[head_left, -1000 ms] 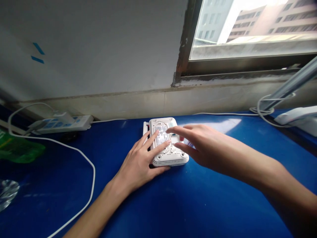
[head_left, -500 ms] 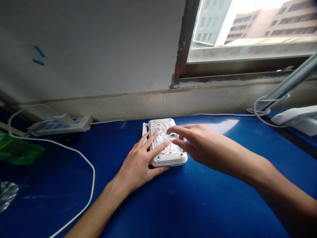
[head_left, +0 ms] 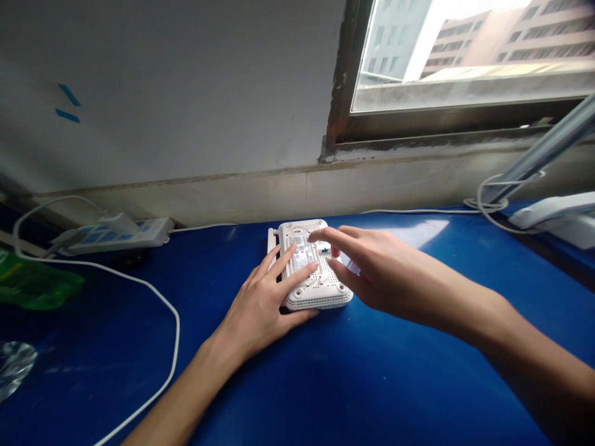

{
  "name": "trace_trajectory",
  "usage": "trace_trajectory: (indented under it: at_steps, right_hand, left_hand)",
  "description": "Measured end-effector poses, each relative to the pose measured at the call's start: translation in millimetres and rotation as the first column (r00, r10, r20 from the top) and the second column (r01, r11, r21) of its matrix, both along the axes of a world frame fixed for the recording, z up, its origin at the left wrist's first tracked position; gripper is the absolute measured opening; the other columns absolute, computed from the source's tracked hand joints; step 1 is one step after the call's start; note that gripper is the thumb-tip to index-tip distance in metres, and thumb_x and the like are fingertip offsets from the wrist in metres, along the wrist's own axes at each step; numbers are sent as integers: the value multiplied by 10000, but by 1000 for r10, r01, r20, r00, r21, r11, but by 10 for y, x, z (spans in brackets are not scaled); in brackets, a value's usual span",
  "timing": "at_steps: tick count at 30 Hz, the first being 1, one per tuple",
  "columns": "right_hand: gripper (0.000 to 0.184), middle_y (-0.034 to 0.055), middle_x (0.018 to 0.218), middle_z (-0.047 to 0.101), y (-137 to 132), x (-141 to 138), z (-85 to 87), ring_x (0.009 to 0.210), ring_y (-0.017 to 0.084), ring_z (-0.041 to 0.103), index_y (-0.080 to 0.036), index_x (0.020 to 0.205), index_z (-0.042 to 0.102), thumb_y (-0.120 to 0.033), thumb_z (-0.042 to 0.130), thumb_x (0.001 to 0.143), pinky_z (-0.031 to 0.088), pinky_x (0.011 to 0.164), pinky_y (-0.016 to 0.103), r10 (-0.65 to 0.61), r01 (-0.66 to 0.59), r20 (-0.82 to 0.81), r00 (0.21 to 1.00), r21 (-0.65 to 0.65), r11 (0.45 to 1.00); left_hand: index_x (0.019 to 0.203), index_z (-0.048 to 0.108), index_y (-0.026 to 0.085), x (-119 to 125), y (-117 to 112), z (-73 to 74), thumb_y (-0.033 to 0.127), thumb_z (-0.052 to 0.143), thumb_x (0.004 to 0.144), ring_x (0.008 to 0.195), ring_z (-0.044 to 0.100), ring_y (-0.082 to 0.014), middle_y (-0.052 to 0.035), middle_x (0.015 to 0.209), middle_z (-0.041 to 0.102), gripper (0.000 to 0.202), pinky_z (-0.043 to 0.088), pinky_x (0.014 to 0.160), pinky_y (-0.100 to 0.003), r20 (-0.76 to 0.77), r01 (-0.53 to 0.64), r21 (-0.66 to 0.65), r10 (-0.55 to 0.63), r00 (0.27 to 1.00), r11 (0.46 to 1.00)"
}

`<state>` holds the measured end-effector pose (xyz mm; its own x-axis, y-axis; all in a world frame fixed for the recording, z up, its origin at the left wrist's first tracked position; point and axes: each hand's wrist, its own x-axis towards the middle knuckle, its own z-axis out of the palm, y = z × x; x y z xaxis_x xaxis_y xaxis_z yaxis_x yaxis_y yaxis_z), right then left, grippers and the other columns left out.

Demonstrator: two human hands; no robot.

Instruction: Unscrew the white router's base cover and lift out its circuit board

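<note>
A white router [head_left: 320,291] lies on the blue tabletop with its vented underside and printed label facing up. An antenna-like white bar [head_left: 271,238] runs along its left side. My left hand [head_left: 260,297] grips the router from the left, fingers spread over the label and thumb along the near edge. Above the router's right side, my right hand [head_left: 367,260] has its index finger stretched towards the label and its thumb held apart. Whether that fingertip touches is unclear. Beneath it shows a recess with a small blue part [head_left: 325,251], partly hidden by the hand.
At the back left lies a white power strip [head_left: 149,234] with a plug in it. A white cable [head_left: 174,347] loops along the left side. Green plastic bottle [head_left: 41,282] and clear plastic [head_left: 16,368] sit far left. A metal pole [head_left: 539,155] slants at right.
My right index finger has shifted slightly left and up over the label, and the right thumb has drawn back, widening the gap. My left hand stays on the router.
</note>
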<state>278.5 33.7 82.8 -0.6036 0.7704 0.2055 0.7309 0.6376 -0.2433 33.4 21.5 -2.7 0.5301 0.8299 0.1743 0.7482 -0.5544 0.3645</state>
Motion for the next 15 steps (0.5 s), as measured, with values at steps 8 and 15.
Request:
trace_trajectory:
  at_steps: [8, 15]
  right_hand:
    - [811, 99, 1255, 701, 38, 59, -27, 884, 198, 707, -305, 1616, 341, 8, 522, 889, 535, 757, 300, 87, -87, -58, 994, 5, 996]
    - [595, 39, 883, 749, 27, 34, -59, 666, 207, 687, -257, 1481, 483, -138, 605, 910, 421, 567, 274, -65, 66, -16, 998, 51, 997]
  left_hand:
    - [1595, 462, 483, -4, -3, -14, 515, 803, 905, 1620, 268, -394, 2, 1772, 282, 771, 373, 1254, -635, 6, -5, 19, 5, 1000, 1000]
    - [1583, 479, 490, 9, -13, 10, 525, 811, 895, 1622, 263, -396, -2, 1772, 282, 765, 382, 1252, -628, 5, -17, -4, 17, 1000, 1000]
